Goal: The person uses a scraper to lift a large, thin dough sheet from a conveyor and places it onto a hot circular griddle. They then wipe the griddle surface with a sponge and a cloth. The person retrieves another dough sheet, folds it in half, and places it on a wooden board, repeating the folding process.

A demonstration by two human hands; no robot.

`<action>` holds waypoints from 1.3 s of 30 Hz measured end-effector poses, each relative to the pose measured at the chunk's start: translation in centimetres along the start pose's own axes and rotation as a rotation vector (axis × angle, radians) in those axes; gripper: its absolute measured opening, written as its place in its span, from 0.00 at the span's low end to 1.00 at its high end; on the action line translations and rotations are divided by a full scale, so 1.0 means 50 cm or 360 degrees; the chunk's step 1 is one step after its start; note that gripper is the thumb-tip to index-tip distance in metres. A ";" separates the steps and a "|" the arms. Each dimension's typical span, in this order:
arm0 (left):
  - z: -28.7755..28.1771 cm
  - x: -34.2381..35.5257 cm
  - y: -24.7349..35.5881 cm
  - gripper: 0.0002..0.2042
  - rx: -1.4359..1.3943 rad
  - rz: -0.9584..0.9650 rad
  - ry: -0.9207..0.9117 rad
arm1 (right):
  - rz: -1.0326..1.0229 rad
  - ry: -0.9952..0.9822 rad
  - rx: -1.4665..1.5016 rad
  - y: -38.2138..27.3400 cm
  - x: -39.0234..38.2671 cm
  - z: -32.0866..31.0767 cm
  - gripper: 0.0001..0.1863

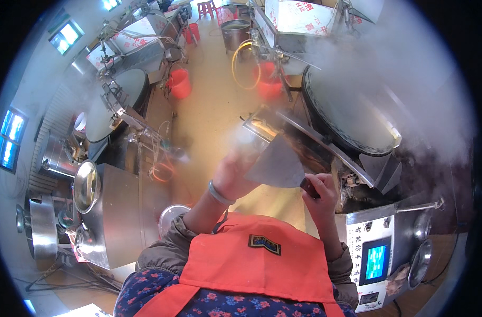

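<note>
My right hand (319, 191) grips the dark handle (309, 187) of a wide metal scraper (275, 164), whose blade is raised over the middle of the aisle. My left hand (233, 171) is behind the blade's left side, its fingers hidden by the blade and a white puff of steam, so I cannot tell what it holds. Beyond the blade is a rectangular metal piece (262, 124) with a yellowish surface; whether my hand touches it is unclear. To the right, a large round griddle (346, 116) steams heavily, with a long metal bar (331, 148) along its near side.
A second round griddle (109, 121) stands left, near steel bowls (87, 187) and a steel cabinet (119, 222). A control panel (375, 261) is at lower right. Red buckets (179, 83), a hose (235, 66) and a steel pot (234, 34) stand along the aisle floor (204, 111).
</note>
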State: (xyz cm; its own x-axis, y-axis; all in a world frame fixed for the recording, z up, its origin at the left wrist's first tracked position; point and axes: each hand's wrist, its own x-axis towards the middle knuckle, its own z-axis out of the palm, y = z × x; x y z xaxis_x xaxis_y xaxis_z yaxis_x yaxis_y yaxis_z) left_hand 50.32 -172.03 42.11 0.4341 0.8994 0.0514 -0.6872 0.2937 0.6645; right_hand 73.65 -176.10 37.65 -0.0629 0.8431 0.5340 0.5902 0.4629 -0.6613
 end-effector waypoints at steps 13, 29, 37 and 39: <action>-0.031 -0.017 0.004 0.29 0.1786 0.0166 0.0237 | 0.0043 0.0082 0.0036 -0.019 -0.001 0.000 0.21; -0.031 -0.026 0.014 0.36 -0.0306 -0.0115 0.0079 | 0.0063 -0.0061 0.0085 -0.034 -0.022 0.021 0.21; -0.060 -0.020 -0.003 0.38 0.1194 0.0219 -0.0018 | 0.0358 -0.0081 0.0370 -0.045 -0.029 0.027 0.20; -0.059 -0.016 -0.005 0.39 0.0455 0.0185 -0.0028 | 0.0303 -0.0032 0.0272 -0.044 -0.030 0.027 0.20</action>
State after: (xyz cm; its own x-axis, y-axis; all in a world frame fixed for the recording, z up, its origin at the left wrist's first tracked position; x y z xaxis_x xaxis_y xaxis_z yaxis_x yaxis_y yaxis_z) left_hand 48.40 -171.88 39.71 0.3739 0.9151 0.1509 -0.5422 0.0837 0.8361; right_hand 71.34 -178.02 37.57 0.0194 0.9241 0.3817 0.4486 0.3331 -0.8293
